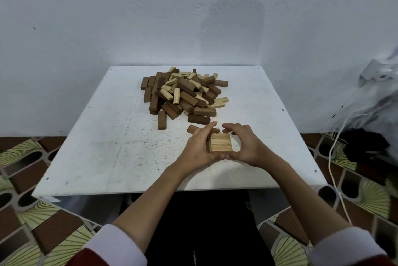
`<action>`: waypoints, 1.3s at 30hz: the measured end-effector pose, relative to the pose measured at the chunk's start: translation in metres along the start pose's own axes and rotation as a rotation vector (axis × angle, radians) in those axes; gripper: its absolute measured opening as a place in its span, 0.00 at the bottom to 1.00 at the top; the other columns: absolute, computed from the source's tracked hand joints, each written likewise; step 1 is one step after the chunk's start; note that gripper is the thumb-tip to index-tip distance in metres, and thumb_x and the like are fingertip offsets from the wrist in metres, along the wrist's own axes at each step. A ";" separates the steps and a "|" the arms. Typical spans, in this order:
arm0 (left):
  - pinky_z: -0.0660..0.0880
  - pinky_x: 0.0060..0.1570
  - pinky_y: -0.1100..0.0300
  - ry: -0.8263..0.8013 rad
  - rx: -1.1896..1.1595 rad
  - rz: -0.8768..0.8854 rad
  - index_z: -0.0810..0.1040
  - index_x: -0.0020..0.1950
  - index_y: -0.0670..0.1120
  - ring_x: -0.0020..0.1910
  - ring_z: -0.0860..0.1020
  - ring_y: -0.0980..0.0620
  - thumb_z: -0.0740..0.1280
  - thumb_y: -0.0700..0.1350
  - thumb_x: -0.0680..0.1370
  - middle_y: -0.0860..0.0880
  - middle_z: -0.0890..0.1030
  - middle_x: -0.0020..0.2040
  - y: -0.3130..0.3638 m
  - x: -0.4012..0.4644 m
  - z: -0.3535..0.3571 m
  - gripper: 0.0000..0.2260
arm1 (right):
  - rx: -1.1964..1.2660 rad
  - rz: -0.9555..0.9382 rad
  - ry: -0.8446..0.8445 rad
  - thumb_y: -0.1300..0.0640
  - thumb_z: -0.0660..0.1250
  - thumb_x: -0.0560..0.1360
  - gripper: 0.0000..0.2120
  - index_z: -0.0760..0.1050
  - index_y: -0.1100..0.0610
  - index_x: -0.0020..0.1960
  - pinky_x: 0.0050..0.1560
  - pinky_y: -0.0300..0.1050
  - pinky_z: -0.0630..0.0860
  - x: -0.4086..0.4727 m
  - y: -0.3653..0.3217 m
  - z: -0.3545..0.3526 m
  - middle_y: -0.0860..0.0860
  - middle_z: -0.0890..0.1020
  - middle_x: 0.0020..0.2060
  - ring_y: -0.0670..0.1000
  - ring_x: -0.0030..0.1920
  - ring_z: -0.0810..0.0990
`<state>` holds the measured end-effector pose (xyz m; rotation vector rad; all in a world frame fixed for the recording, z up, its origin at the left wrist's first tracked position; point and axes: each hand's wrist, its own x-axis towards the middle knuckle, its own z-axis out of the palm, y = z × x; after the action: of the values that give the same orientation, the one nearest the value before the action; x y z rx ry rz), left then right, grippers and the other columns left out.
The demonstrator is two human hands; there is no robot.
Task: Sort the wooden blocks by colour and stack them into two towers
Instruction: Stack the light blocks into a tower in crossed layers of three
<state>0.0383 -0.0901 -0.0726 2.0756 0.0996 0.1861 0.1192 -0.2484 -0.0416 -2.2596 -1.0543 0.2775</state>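
Light block stack [220,142] sits between cupped left hand [199,149] and right hand [247,147] — fingers spread around it.

Two hands, the left hand [199,147] and the right hand [245,147], flank one low stack of light blocks [220,142]; its top layer shows three blocks. One mixed heap [183,93] lies toward 12 o'clock on one worktop [107,147], too tangled to count. Three dark blocks lie apart from the heap: a dark block at 10 o'clock [162,120], one at 11 o'clock [193,129], another nearer the heap [198,119].

Pale stack [221,142] near mixed pile [183,93] (jumbled)
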 end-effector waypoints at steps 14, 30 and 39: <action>0.70 0.61 0.59 -0.003 -0.029 -0.029 0.60 0.74 0.48 0.61 0.72 0.53 0.78 0.43 0.67 0.53 0.73 0.56 -0.002 0.004 0.000 0.41 | -0.051 0.052 -0.071 0.56 0.75 0.69 0.37 0.61 0.54 0.72 0.63 0.55 0.66 0.008 -0.002 0.000 0.51 0.72 0.65 0.49 0.62 0.65; 0.65 0.67 0.59 0.133 0.038 -0.060 0.58 0.74 0.45 0.64 0.65 0.53 0.75 0.45 0.67 0.50 0.64 0.62 -0.007 -0.012 0.011 0.41 | 0.194 0.135 0.044 0.48 0.71 0.62 0.48 0.52 0.56 0.75 0.67 0.44 0.60 -0.013 0.006 0.023 0.52 0.63 0.71 0.50 0.70 0.60; 0.57 0.74 0.52 0.102 0.007 -0.154 0.47 0.78 0.50 0.76 0.50 0.55 0.71 0.38 0.70 0.54 0.50 0.76 0.000 -0.020 0.003 0.44 | 0.273 0.134 0.214 0.43 0.68 0.62 0.47 0.52 0.56 0.75 0.69 0.41 0.56 -0.023 0.008 0.039 0.52 0.61 0.72 0.49 0.72 0.57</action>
<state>0.0187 -0.0961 -0.0761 2.0552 0.3217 0.1971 0.0924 -0.2527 -0.0786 -2.0622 -0.7099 0.2146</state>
